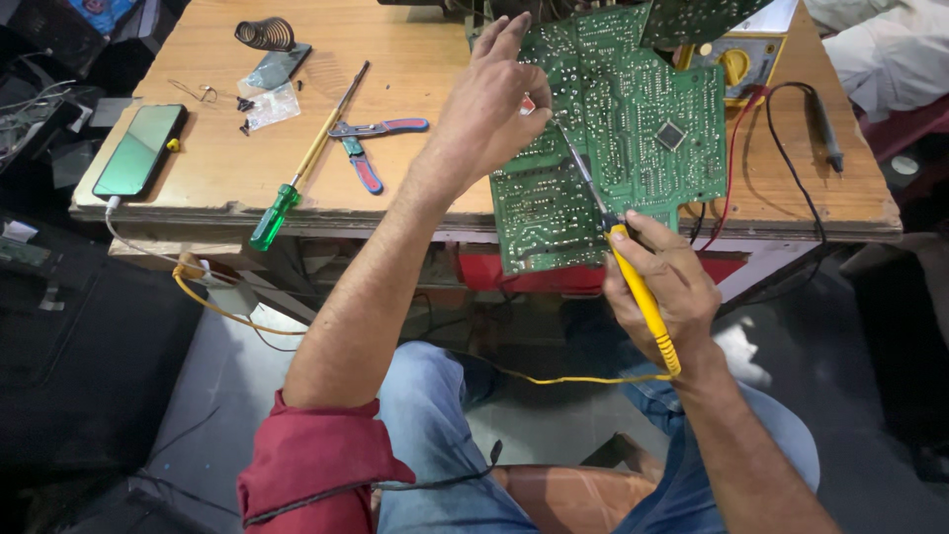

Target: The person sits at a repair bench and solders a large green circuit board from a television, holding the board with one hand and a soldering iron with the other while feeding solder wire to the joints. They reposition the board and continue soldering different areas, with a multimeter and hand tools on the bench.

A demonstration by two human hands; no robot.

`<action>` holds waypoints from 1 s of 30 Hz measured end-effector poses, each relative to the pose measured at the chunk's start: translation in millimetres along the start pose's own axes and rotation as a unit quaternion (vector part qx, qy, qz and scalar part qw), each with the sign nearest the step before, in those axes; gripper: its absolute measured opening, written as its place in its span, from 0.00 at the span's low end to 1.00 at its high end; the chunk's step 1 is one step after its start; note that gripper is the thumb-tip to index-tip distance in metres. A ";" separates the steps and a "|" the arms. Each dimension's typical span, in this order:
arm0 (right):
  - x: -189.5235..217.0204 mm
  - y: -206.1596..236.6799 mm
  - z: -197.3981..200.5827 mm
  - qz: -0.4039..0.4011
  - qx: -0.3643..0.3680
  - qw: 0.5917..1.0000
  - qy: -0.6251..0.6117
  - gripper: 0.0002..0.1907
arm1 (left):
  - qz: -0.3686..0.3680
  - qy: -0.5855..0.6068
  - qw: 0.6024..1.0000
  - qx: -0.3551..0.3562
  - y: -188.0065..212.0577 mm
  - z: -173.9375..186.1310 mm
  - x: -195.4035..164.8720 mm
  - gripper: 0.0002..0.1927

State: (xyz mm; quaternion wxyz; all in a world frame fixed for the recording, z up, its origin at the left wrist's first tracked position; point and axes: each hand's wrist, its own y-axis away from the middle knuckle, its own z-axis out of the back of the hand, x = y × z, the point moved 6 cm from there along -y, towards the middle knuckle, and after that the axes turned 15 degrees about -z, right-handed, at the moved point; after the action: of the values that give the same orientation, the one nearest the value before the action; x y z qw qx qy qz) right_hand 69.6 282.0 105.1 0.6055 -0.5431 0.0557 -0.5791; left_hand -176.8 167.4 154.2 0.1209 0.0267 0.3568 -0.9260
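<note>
My left hand (489, 104) presses against the left side of the green circuit board (633, 129), fingers half spread, thumb and forefinger pinched near a small red-and-white bit I cannot make out. The forearm reaches up from my rolled red sleeve (311, 460). The board stands tilted, solder side toward me, overhanging the front edge of the wooden desk (395, 59) toward its right end. My right hand (662, 282) is curled shut around the yellow handle of the soldering iron (618, 242), below the desk's front edge; its tip touches the board near the middle. Its yellow cord trails over my jeans. Toward the desk's left front corner lie a green-handled screwdriver (306, 163), red-and-blue pliers (371, 148) and a phone (140, 150). A yellow multimeter (736, 64) sits behind the board.
</note>
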 end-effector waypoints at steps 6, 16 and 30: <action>-1.3 0.4 -0.5 -0.007 0.008 1.000 0.006 0.19 | 0.006 0.002 1.000 0.008 -0.6 -0.8 -0.7 0.02; -2.8 2.4 2.6 0.007 -0.019 1.000 -0.002 0.18 | 0.003 0.012 1.000 0.002 -0.4 -2.7 2.6 0.03; -3.5 1.7 -4.9 0.005 0.002 1.000 0.014 0.19 | 0.006 0.007 1.000 -0.005 2.2 -0.9 2.2 0.02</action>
State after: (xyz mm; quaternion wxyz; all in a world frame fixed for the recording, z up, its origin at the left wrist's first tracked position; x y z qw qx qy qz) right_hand 66.2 281.3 99.9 0.6084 -0.5333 0.0657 -0.5841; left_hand -178.5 166.0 151.8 0.1242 0.0351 0.3621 -0.9232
